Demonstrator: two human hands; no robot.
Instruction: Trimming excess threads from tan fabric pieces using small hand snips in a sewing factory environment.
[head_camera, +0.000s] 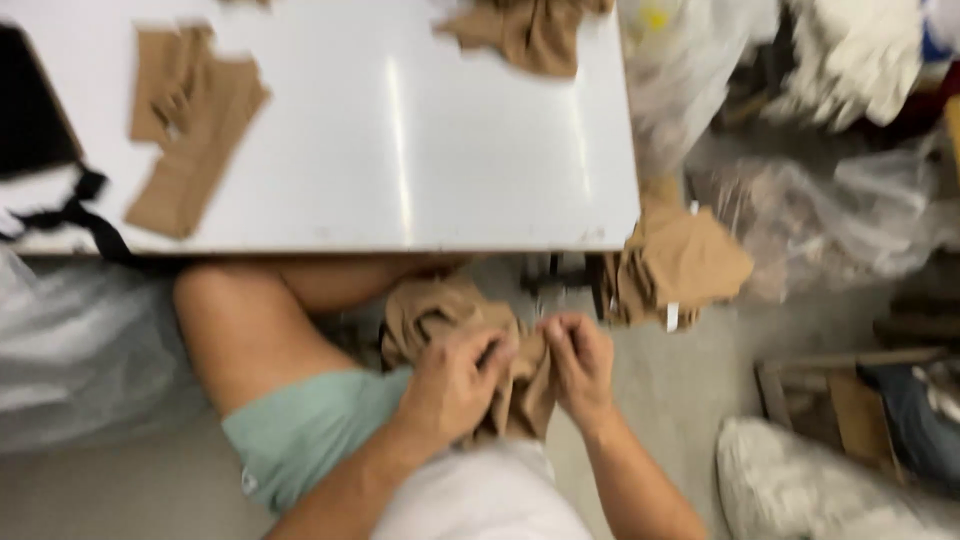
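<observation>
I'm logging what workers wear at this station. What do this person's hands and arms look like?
The left hand and right hand are bare: no gloves, rings or watch show. Both forearms are uncovered, with no sleeve in view. The picture is blurred, so finer marks cannot be told.

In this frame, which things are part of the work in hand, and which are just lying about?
In hand:
left hand
right hand
tan fabric bundle, gripped by both

Lying about:
flat tan pieces on white table
tan pile at table's far edge
tan stack
plastic bags

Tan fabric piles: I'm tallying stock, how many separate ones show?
4: table's left side, table's far edge, hanging off its right corner, and gripped by left hand and right hand. Blur may hide more.
</observation>
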